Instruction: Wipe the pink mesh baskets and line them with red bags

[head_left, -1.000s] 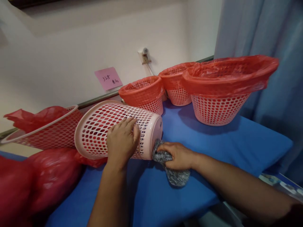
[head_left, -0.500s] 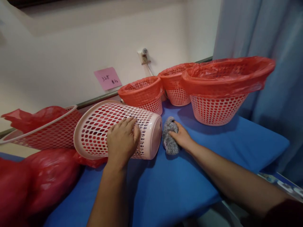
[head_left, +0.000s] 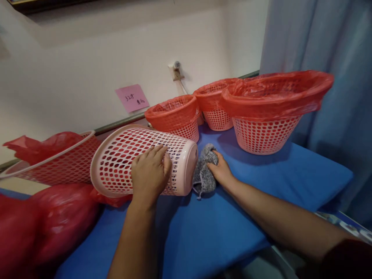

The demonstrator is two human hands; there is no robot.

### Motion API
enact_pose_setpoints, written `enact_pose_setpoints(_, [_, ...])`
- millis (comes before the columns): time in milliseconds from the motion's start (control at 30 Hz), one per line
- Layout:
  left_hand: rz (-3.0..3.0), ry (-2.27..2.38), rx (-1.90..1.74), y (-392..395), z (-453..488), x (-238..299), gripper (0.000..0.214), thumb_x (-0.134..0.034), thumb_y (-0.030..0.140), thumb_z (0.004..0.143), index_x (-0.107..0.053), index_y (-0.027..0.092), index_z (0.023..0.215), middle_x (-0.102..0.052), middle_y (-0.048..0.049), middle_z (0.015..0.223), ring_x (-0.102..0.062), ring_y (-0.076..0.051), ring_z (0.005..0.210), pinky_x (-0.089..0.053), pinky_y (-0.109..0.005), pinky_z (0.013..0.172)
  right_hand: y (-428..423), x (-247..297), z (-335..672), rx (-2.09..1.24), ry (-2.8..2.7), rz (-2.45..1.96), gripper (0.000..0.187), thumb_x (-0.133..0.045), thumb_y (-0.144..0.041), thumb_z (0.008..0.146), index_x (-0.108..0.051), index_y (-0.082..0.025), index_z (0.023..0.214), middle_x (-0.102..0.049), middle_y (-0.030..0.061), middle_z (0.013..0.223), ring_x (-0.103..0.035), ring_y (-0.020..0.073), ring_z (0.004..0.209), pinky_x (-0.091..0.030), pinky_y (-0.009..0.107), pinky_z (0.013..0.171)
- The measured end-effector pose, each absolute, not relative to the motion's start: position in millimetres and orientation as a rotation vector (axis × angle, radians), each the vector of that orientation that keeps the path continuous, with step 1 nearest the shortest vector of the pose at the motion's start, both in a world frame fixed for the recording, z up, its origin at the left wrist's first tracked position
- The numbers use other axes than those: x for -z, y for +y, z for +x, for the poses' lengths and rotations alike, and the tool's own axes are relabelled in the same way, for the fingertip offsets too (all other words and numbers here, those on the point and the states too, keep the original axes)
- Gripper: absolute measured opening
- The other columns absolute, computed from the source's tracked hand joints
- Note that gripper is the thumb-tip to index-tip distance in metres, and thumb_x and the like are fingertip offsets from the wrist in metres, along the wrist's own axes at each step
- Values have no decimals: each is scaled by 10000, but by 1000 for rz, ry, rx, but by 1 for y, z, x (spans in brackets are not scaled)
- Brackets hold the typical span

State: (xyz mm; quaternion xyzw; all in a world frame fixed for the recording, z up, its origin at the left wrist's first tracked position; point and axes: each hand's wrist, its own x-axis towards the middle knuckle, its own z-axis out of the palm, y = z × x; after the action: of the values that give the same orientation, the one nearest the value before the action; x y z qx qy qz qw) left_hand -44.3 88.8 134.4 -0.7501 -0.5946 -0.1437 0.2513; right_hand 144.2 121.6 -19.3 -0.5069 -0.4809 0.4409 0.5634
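Blue-topped table (head_left: 209, 240), set against a pale wall (head_left: 87, 50), with two bare hands at work upon it. Left hand (head_left: 151, 170): open, palm down, laid across the mesh side of a pale pink basket (head_left: 120, 155), its fingers together and the thumb apart. This basket lies on its side at the middle of the table, its wide rim to the left and its solid base to the right. Right hand (head_left: 221, 168): closed on a bunched grey cloth (head_left: 206, 174) — thumb on the near side — with the cloth against or just beside the base; which of the two cannot be told.

Beneath the rim of the lying basket, red film (head_left: 114, 200) shows. Farther left, a tilted basket (head_left: 66, 161) contains red plastic (head_left: 55, 145), and full-looking red bags (head_left: 65, 217) lie in front of it. Behind and to the right stand three upright baskets — small (head_left: 186, 130), middle (head_left: 217, 119) and large (head_left: 263, 135) — each with a red liner folded over its rim. On the wall are a pink handwritten note (head_left: 132, 98) and a socket with a plug (head_left: 176, 71); a blue curtain (head_left: 343, 116) hangs at the right.
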Motion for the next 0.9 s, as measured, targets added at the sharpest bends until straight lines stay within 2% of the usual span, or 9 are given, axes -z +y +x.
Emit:
enact_pose_setpoints(100, [-2027, -1617, 394, 89, -44, -134, 448, -394, 315, 1035, -712, 201, 1329, -709, -106, 1417, -637, -343, 1340, -463, -544, 1110, 131, 20, 144, -1160, -1268, -1108, 733, -644, -169, 733, -528, -234, 1453, -700, 65, 1296, -677, 237, 1174, -483, 486, 1145])
enact_pose_setpoints(233, [-2030, -1614, 413, 89, -43, -133, 463, -383, 319, 1038, -715, 176, 1326, -710, -127, 1410, -635, -356, 1339, -465, -564, 1102, 102, 4, 146, -835, -1435, -734, 622, -632, -194, 787, -592, -282, 1402, -617, 52, 1455, -547, 230, 1397, -364, 449, 1247])
enact_pose_setpoints(333, [-2046, -1609, 409, 88, -43, -133, 466, -382, 315, 1039, -719, 162, 1322, -716, -132, 1399, -635, -358, 1339, -461, -568, 1107, 91, -2, 151, -752, -1317, -730, 622, -658, -270, 828, -551, -264, 1440, -600, 80, 1478, -540, 254, 1407, -377, 454, 1243])
enact_pose_setpoints(467, [-2038, -1605, 409, 89, -43, -133, 460, -387, 307, 1037, -722, 165, 1319, -713, -125, 1406, -632, -357, 1345, -462, -559, 1107, 115, 10, 154, -1085, -998, -1106, 722, -645, -293, 800, -466, -202, 1494, -634, 122, 1431, -597, 284, 1333, -432, 515, 1198])
enact_pose_setpoints(567, [-2040, -1606, 406, 89, -44, -133, 459, -389, 312, 1040, -719, 167, 1325, -706, -126, 1416, -633, -359, 1343, -461, -564, 1105, 130, 19, 151, -1381, -999, -1182, 718, -667, -232, 725, -538, -193, 1430, -736, 99, 1228, -713, 285, 1115, -557, 525, 1050])
enact_pose_setpoints(633, [-2045, -1609, 409, 88, -44, -133, 457, -393, 312, 1040, -717, 167, 1328, -706, -130, 1414, -633, -359, 1343, -460, -572, 1107, 128, 19, 150, -1427, -1093, -1070, 748, -714, -220, 686, -564, -197, 1418, -749, 84, 1197, -730, 268, 1057, -584, 493, 1006])
enact_pose_setpoints(800, [-2041, -1609, 427, 88, -42, -133, 450, -398, 306, 1038, -721, 169, 1321, -709, -123, 1412, -633, -356, 1342, -458, -574, 1113, 110, 5, 158, -1205, -1198, -709, 752, -744, -335, 751, -534, -255, 1468, -659, 64, 1422, -647, 245, 1264, -487, 438, 1146])
enact_pose_setpoints(900, [-2049, -1599, 441, 88, -42, -132, 452, -401, 308, 1039, -719, 165, 1328, -708, -119, 1413, -631, -358, 1345, -456, -578, 1114, 117, 7, 164, -1053, -1057, -881, 726, -716, -360, 783, -526, -239, 1474, -659, 79, 1419, -629, 263, 1286, -466, 461, 1161])
